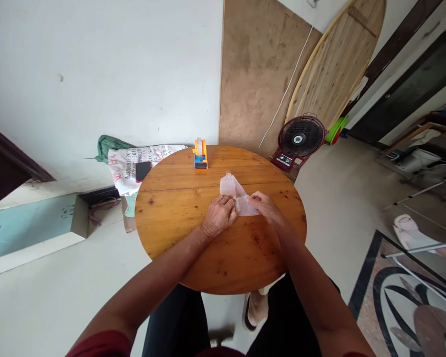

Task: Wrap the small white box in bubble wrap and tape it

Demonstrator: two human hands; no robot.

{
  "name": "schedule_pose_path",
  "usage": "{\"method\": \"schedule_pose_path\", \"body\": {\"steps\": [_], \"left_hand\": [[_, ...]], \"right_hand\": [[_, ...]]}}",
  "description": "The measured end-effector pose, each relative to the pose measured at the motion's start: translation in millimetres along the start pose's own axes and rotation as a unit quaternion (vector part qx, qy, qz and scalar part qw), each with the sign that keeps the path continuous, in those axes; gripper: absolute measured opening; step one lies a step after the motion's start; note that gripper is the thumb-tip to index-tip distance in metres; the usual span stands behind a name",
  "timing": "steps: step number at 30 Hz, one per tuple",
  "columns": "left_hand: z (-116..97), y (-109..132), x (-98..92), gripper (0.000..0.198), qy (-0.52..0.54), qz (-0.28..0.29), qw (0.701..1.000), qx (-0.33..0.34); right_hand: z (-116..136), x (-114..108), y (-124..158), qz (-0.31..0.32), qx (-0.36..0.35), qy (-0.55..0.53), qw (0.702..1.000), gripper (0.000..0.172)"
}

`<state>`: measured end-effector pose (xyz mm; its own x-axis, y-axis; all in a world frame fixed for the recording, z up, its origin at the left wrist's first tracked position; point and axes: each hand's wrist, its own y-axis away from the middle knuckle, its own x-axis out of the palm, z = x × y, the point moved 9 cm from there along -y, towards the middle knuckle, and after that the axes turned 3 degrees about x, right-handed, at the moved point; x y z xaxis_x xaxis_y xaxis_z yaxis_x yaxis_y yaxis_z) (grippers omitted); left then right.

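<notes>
A crumpled piece of translucent, whitish bubble wrap (229,184) lies on the round wooden table, folded into an uneven shape. My left hand (220,212) is closed at its lower left edge, knuckles up, fingertips hidden from view. On the other side, my right hand (264,204) pinches the right edge between thumb and fingers. Both hands rest low over the tabletop, a short way apart. Beyond them, near the far edge, stands an orange and blue tape dispenser (200,154) with a roll of tape in it; neither hand touches it.
The wooden table (171,223) has a rounded edge close to my legs. A dark red fan (300,141) stands at the back right. Left of the table, a dark phone (143,171) lies on a printed white sack (121,173). A large round wooden board (334,64) leans on the wall.
</notes>
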<state>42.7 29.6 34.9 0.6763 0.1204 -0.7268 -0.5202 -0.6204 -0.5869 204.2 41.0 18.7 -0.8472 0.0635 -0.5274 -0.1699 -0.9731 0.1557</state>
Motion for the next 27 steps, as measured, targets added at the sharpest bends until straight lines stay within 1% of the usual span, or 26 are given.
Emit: {"method": "schedule_pose_path", "body": {"steps": [4, 10, 17, 22, 25, 27], "left_hand": [[0, 0, 0.8, 0.016, -0.011, -0.001, 1.000, 0.008], [-2, -1, -0.9, 0.015, -0.016, 0.004, 1.000, 0.007], [-1, -1, 0.9, 0.016, -0.024, 0.015, 1.000, 0.001], [-1, -2, 0.9, 0.016, -0.026, 0.011, 1.000, 0.007], [-1, -1, 1.1, 0.016, -0.024, 0.011, 1.000, 0.009], [-1, -1, 2.1, 0.017, -0.023, 0.011, 1.000, 0.012]], "right_hand": [[-6, 7, -7, -0.004, 0.020, -0.029, 0.999, 0.032], [-10, 11, -9, -0.012, -0.006, -0.022, 1.000, 0.031], [0, 13, -3, -0.002, -0.025, 0.006, 1.000, 0.032], [-1, 13, -2, 0.007, -0.007, 0.027, 1.000, 0.031], [1, 12, 2, 0.013, -0.006, 0.020, 1.000, 0.033], [3, 13, 4, 0.025, -0.018, 0.017, 0.999, 0.033]]}}
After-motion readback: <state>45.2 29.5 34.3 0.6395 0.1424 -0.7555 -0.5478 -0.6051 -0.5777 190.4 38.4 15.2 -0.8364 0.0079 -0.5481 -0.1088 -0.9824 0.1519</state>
